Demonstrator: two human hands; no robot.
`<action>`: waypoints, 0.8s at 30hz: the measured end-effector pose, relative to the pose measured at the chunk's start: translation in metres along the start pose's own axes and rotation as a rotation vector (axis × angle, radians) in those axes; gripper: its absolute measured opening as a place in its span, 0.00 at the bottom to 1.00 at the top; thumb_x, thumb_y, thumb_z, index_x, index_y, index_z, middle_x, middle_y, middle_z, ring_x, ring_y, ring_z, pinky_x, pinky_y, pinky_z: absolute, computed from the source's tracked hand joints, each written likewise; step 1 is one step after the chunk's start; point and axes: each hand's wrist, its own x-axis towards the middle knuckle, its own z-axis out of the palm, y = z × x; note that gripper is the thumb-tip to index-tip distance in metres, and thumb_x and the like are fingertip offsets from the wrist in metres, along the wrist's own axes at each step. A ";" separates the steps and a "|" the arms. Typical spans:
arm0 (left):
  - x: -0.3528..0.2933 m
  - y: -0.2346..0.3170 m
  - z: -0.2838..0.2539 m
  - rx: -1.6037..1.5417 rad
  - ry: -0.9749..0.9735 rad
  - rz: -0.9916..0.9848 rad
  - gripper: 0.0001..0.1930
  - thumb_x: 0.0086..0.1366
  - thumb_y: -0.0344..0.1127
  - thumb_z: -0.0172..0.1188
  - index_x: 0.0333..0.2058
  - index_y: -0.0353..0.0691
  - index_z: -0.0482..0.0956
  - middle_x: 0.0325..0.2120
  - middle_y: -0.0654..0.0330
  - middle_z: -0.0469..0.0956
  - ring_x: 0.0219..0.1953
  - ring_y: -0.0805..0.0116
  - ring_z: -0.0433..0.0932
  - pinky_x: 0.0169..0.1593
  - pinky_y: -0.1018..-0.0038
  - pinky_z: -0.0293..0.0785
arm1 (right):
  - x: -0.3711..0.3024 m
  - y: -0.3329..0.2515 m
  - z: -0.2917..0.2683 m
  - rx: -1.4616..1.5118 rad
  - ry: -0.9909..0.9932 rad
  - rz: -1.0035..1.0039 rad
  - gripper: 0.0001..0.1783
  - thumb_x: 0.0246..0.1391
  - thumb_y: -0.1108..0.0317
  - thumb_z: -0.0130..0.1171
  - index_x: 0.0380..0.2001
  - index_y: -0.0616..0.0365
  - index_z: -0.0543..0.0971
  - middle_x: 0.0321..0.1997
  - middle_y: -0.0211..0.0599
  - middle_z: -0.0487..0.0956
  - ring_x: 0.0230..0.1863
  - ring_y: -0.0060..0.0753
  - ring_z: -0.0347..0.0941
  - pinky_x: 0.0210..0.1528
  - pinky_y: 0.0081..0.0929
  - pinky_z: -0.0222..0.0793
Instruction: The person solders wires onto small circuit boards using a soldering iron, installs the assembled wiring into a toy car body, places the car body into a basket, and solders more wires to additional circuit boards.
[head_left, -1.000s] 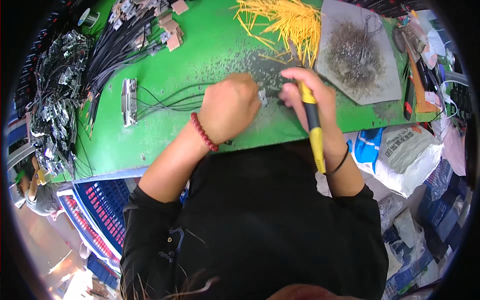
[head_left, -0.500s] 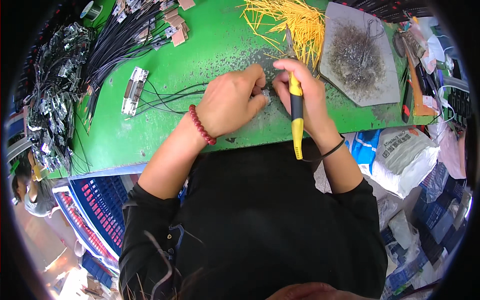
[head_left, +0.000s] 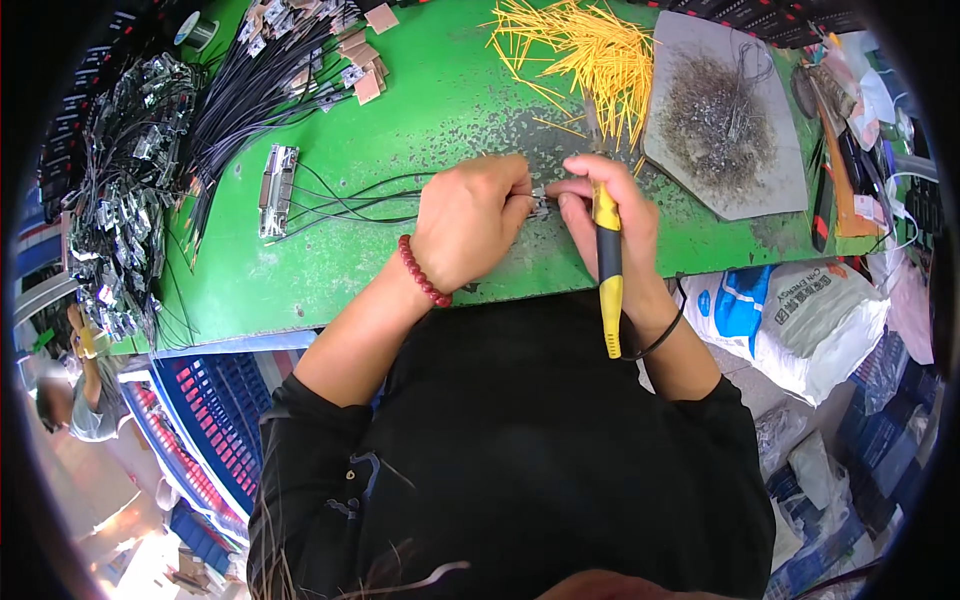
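Observation:
My left hand (head_left: 468,222) is closed, fingertips pinched, on thin black wires (head_left: 372,203) that run left across the green table (head_left: 350,275). At their far end lies a flat silvery metal piece (head_left: 277,192). A small silvery part (head_left: 541,204) shows between my two hands, by the left fingertips; its exact shape is too small to tell. My right hand (head_left: 640,225) grips a yellow-and-black soldering iron (head_left: 609,262), its blurred tip pointing away from me. The right thumb and index finger reach towards the small part; whether they touch it I cannot tell.
Yellow wires (head_left: 605,65) lie scattered at the back, beside a grey soot-stained slab (head_left: 715,140). Black cables (head_left: 235,115) and a heap of shiny metal parts (head_left: 140,190) fill the left, near a wire spool (head_left: 197,30). A white bag (head_left: 815,325) stands below right; another person (head_left: 90,395) is far left.
My right hand has drawn slightly nearer to me with the soldering iron, its fingers straighter. Both hands sit a little lower and further right in view; the whole scene has shifted slightly too.

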 end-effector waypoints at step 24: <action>-0.003 -0.004 -0.001 -0.041 0.007 -0.009 0.05 0.54 0.28 0.62 0.26 0.36 0.74 0.21 0.54 0.76 0.25 0.56 0.77 0.30 0.67 0.72 | 0.005 0.006 0.005 -0.033 0.000 -0.125 0.20 0.48 0.81 0.62 0.45 0.52 0.76 0.28 0.38 0.82 0.31 0.33 0.83 0.32 0.23 0.75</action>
